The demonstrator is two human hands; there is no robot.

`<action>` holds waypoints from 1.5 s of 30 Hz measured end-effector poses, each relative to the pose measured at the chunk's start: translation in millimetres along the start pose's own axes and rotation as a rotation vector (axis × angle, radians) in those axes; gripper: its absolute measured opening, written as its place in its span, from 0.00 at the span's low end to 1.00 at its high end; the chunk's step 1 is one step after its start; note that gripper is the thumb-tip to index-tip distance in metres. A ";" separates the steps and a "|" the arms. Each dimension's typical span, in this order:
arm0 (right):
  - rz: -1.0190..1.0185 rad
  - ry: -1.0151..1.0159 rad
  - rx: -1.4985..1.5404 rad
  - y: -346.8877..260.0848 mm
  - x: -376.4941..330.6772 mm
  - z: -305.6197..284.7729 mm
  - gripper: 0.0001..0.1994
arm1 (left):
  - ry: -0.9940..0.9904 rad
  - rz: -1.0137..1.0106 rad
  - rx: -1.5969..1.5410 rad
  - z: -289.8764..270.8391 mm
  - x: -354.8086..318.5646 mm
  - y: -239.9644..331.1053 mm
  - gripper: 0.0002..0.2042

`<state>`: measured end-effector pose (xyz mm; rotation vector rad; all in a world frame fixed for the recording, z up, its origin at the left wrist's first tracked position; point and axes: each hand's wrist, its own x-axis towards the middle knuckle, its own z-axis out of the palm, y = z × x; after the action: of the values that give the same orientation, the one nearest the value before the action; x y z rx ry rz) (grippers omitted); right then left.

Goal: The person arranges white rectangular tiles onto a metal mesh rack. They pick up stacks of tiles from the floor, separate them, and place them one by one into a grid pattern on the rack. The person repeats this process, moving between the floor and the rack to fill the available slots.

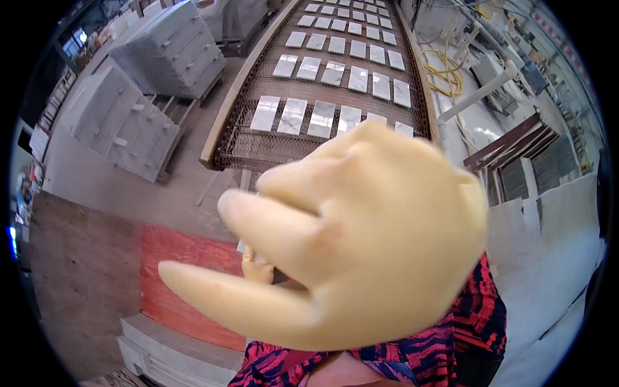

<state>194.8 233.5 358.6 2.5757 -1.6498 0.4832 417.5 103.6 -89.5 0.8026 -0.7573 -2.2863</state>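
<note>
My right hand (380, 251), in a pale yellow rubber glove, is raised very close to the camera and fills the middle of the view. Its thumb and fingers point left and stand apart, with nothing seen between them. Behind and below it, my left hand (258, 268) shows only in small part, gloved in the same yellow. A sliver of something white (240, 246) lies at its fingertips; whether the hand grips it is hidden. Ahead, a mesh conveyor (242, 145) carries rows of white marble-look tiles (293, 116), the nearest row partly covered by my right hand.
Stacks of grey-white slabs (122, 122) on pallets stand at the left. A red board (187, 277) lies lower left, above pale slabs (174, 355). At right are a coiled yellow hose (448, 74), a white pipe (477, 93) and a rack of dark panels (516, 161).
</note>
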 end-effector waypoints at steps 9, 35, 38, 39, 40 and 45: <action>0.303 0.399 -0.505 66.1 -80.7 -68.5 0.22 | -0.208 0.039 -0.113 62.0 55.1 9.9 0.22; 1.715 0.794 -0.613 150.6 -465.9 10.5 0.22 | -0.323 -0.342 0.033 190.0 96.9 -17.0 0.31; 1.708 0.801 -0.608 154.3 -465.8 13.1 0.22 | -0.365 -0.367 0.011 191.5 101.5 -19.7 0.31; 1.716 0.805 -0.606 155.7 -467.4 12.8 0.22 | -0.337 -0.380 0.008 195.0 100.7 -19.8 0.31; 1.711 0.809 -0.606 156.2 -466.9 13.6 0.22 | -0.308 -0.393 0.005 198.2 98.4 -20.1 0.31; 1.708 0.803 -0.616 162.1 -464.8 13.1 0.22 | -0.301 -0.387 0.018 194.8 95.5 -22.2 0.32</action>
<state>-125.3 569.4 193.6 0.0319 -2.4546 0.6511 214.7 113.6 -10.1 0.6638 -0.8099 -2.7952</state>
